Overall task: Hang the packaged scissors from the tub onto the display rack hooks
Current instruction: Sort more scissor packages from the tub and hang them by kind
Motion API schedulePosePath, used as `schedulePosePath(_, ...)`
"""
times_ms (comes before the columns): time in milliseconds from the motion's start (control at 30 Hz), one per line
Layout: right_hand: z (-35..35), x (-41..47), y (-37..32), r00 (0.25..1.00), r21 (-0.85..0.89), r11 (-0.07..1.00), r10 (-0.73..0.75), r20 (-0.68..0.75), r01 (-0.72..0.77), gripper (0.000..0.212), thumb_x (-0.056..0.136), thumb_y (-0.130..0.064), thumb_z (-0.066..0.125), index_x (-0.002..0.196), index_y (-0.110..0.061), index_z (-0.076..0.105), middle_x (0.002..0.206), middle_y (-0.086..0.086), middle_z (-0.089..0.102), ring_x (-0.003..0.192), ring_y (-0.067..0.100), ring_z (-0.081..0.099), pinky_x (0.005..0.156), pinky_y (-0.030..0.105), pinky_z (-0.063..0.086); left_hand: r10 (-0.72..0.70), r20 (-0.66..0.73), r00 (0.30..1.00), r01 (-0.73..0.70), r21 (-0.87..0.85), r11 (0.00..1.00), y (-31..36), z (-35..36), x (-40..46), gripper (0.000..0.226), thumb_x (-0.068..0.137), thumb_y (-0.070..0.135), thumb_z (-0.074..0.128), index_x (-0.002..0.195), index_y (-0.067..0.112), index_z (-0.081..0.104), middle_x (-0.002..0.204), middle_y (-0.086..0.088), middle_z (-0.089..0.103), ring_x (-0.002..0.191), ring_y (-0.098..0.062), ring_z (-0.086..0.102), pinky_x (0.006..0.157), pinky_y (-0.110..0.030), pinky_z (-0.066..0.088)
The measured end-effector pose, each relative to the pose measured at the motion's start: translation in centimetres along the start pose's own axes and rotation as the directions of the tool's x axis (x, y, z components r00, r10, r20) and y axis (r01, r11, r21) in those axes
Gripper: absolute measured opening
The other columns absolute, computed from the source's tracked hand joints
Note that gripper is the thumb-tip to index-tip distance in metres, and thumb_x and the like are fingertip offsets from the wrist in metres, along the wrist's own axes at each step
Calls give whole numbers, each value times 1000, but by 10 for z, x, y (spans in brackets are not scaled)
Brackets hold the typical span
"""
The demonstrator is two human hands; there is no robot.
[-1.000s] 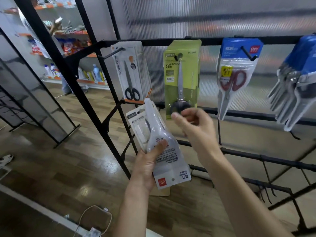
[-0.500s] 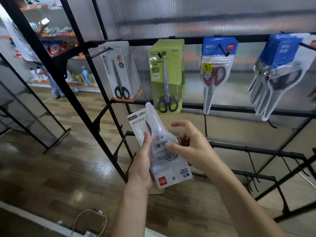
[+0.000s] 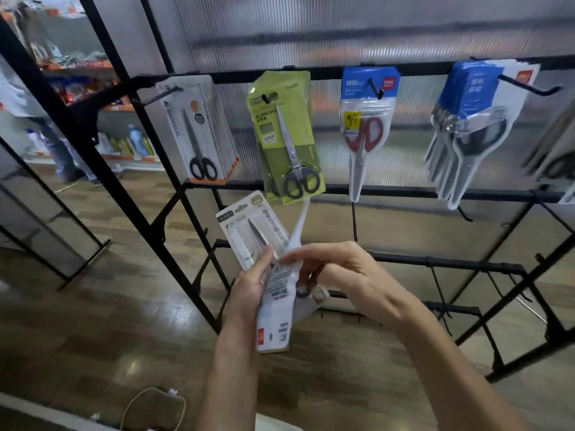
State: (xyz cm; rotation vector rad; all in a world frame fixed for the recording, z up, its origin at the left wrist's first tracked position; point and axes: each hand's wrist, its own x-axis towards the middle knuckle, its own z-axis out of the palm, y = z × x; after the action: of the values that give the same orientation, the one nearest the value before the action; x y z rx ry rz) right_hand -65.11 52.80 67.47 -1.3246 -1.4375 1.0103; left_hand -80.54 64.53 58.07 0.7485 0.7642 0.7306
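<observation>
Since the earlier frames the right hand (image 3: 339, 272) has dropped from the hanging green pack to the packs held in front of the rack, and the white blister pack has swung from lying flat over the card-backed one to standing edge-on. Now the left hand (image 3: 252, 287) grips a small stack of packaged scissors from the left side, thumb laid across the front: a card-backed pack (image 3: 249, 227) behind and the white blister pack (image 3: 280, 306) in front, its narrow tip pointing up toward the rack. Curled round the blister pack's right edge, the right hand's fingers pinch it near the barcode; blur makes it hard to tell whether they also touch the pack behind. Both packs sit below the display rack's (image 3: 435, 192) middle bar, apart from any hook. On the top row hang white-carded black-handled scissors (image 3: 202, 135), a green pack (image 3: 287, 138), a blue-headed pack of red-handled scissors (image 3: 365, 126) and a thick bunch of blue-headed packs (image 3: 469, 126). Lower hooks (image 3: 354, 223) stand bare.
</observation>
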Motion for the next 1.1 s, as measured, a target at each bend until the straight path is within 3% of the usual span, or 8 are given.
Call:
schedulePosePath(67, -5, -1, -2, 994, -137, 986, -92, 53, 99, 47, 81, -11, 59, 125, -20, 70, 94, -4, 73, 93, 14, 70, 86, 35, 59, 19, -10, 1000, -18, 37, 999, 2, -2, 1, 85, 80, 57, 87, 144, 6, 63, 140, -26, 64, 130, -45, 61, 120, -65, 39)
schedulePosePath(200, 0, 8, 0, 962, -294, 930, -257, -89, 221, 36, 83, -41, 82, 111, -24, 68, 82, -13, 66, 74, 10, 63, 65, 25, 53, 71, -153, 986, -57, 97, 994, 0, 0, -8, 74, 84, 49, 81, 141, 6, 62, 116, -11, 74, 99, -27, 74, 85, -44, 63)
schedulePosePath(300, 5, 11, 1, 902, -269, 925, -340, -267, 269, 38, 78, -38, 84, 105, -13, 73, 74, -24, 63, 64, 1, 59, 57, 12, 43, 49, -142, 989, -41, 58, 997, -5, -6, -16, 85, 72, 51, 87, 141, 9, 62, 122, -20, 72, 110, -38, 69, 100, -54, 55)
schedulePosePath(467, -2, 14, 11, 807, -55, 967, -240, -539, 251, 36, 74, -45, 88, 94, -17, 78, 70, -15, 54, 60, 3, 45, 54, 18, 36, 19, -116, 993, -14, 45, 999, 2, -7, -29, 74, 75, 47, 89, 139, 20, 63, 124, -18, 76, 112, -37, 76, 97, -53, 60)
schedulePosePath(633, -10, 11, 22, 766, 150, 970, -49, -641, 188, 35, 83, -44, 83, 102, -14, 79, 106, 12, 67, 98, 34, 69, 75, 48, 63, 17, -47, 999, -15, 48, 999, 5, -8, -36, 58, 90, 38, 80, 142, 17, 64, 127, -23, 74, 117, -42, 73, 103, -59, 56)
schedulePosePath(733, -11, 7, 19, 794, 291, 935, 18, -607, 201, 26, 94, -22, 72, 115, -7, 72, 107, 15, 76, 94, 32, 76, 73, 40, 64, 14, -26, 1000, -12, 57, 998, 3, -4, -36, 53, 90, 33, 80, 140, 20, 67, 126, -23, 74, 117, -42, 72, 106, -61, 54)
schedulePosePath(867, -14, 1, 21, 760, 315, 926, 50, -648, 209, 19, 98, -16, 67, 117, -11, 70, 107, 11, 77, 91, 25, 75, 70, 30, 60, -11, -25, 1000, 14, 106, 994, -4, 2, -36, 64, 86, 37, 85, 143, 17, 63, 123, -22, 76, 115, -40, 74, 105, -60, 56)
schedulePosePath(1100, -20, -12, 22, 700, 288, 938, 74, -710, 193, 14, 97, -12, 68, 110, -5, 70, 95, 10, 77, 79, 16, 74, 63, 25, 59, -69, 75, 995, 55, 172, 984, -6, 21, -35, 46, 86, 30, 73, 129, 15, 70, 117, -20, 79, 105, -34, 78, 83, -47, 64)
